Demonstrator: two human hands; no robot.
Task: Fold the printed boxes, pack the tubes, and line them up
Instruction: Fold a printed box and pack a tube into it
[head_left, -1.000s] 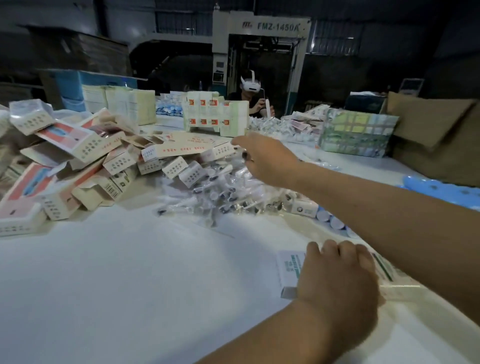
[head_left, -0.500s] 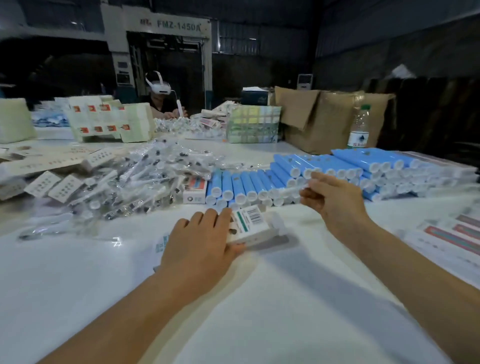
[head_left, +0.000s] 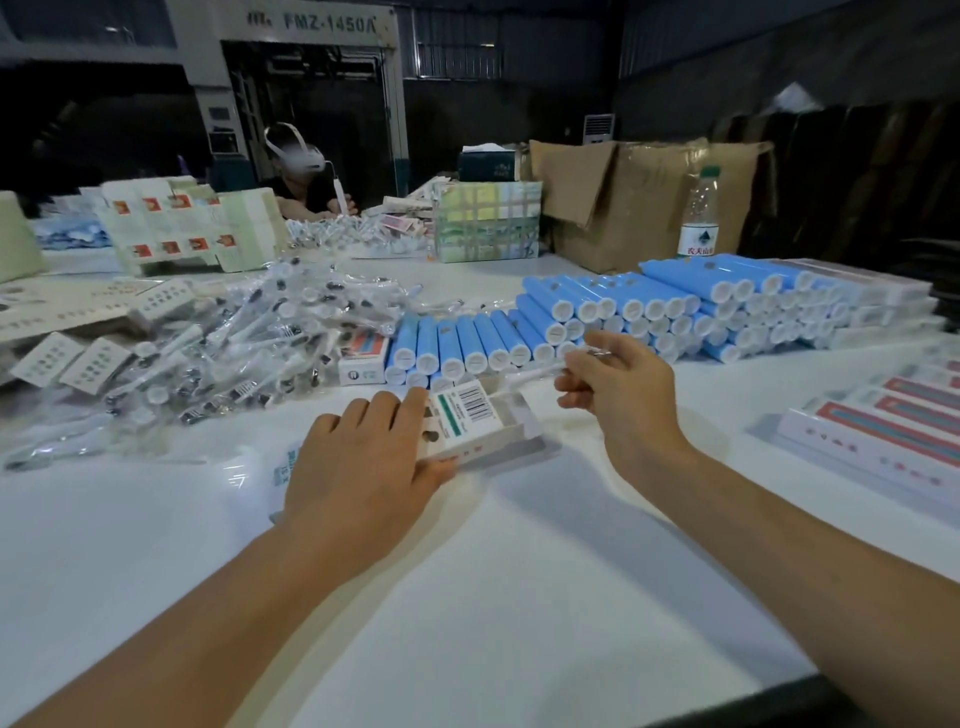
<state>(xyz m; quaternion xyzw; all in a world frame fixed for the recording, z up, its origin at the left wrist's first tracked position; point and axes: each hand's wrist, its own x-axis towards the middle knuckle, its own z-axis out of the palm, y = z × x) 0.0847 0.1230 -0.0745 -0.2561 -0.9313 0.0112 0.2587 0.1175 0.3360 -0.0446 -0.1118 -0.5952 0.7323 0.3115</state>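
Observation:
My left hand (head_left: 363, 462) holds a printed white box (head_left: 480, 423) down on the white table; a barcode shows on the box's top and its open end faces right. My right hand (head_left: 623, 400) hovers just right of that open end and pinches a thin clear-wrapped applicator (head_left: 537, 372), whose tip points left toward the box. Behind both hands lie rows of blue tubes (head_left: 649, 312) with white caps, stacked several high. A loose pile of wrapped applicators (head_left: 234, 343) spreads over the table to the left.
Flat printed boxes (head_left: 883, 431) lie in a row at the right edge. A small box (head_left: 363, 361) sits by the tubes. Behind are a cardboard carton (head_left: 649, 202), a water bottle (head_left: 700, 215), stacked folded boxes (head_left: 182, 228) and a seated person (head_left: 301, 179).
My right hand left the applicator pile and came back beside the box with one wrapped applicator. The view swung right. My left hand stayed on the box.

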